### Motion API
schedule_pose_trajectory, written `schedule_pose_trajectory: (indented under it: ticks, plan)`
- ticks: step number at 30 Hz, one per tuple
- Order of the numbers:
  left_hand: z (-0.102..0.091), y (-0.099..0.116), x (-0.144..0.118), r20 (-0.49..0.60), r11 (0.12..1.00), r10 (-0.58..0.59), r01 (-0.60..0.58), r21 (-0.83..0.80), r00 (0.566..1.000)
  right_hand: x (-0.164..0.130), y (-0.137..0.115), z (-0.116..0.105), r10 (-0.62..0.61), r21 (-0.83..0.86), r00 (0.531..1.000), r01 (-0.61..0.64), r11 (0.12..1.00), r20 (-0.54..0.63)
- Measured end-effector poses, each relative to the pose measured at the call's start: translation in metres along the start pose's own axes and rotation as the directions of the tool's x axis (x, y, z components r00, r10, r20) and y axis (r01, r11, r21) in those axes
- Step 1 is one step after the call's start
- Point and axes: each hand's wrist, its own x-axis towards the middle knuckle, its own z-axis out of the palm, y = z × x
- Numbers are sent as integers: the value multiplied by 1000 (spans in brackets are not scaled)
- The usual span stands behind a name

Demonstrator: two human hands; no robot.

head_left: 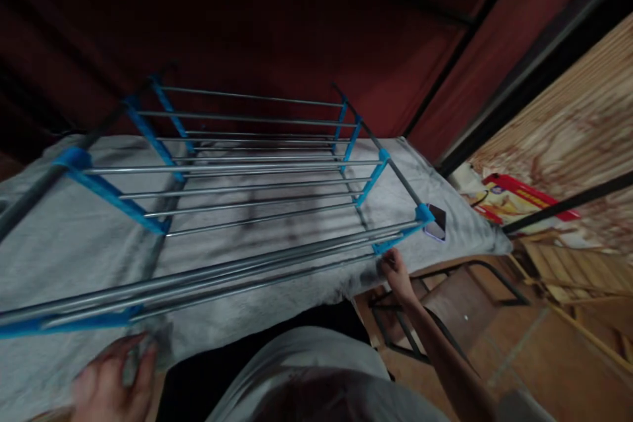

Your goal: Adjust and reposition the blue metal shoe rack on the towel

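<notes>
A metal rack [257,188] with grey rods and blue plastic connectors lies on its side on a grey cloth [59,237] that covers a table. My right hand [395,273] grips the rack's near right end, just below a blue connector [395,241]. My left hand [111,379] is blurred at the near left, fingers closed around a lower post of the rack near a blue side bar [69,323].
A phone [436,222] lies on the cloth by the rack's right corner. A dark metal chair frame [445,316] stands below on the right. Red-and-yellow packaging [514,201] and wooden slats [568,270] lie on the floor at right. A dark red wall is behind.
</notes>
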Motion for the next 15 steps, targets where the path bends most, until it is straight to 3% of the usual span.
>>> schedule_pose_trajectory:
  ticks: [3, 7, 10, 15]
  plan:
    - [18, 37, 15, 107, 964, 265, -266, -2, 958, -2, -4, 5, 42, 7, 999, -42, 999, -11]
    - [45, 65, 47, 261, 898, 427, -439, -12, 866, -2, -6, 7, 66, 20, 998, -66, 998, -16]
    - [63, 67, 63, 325, 871, 467, -492, -8, 822, 0, -8, 7, 80, 49, 997, -79, 996, -17]
    - [79, 56, 71, 312, 863, 495, -499, -71, 811, 10, -19, 7, 110, 141, 992, -101, 985, -56]
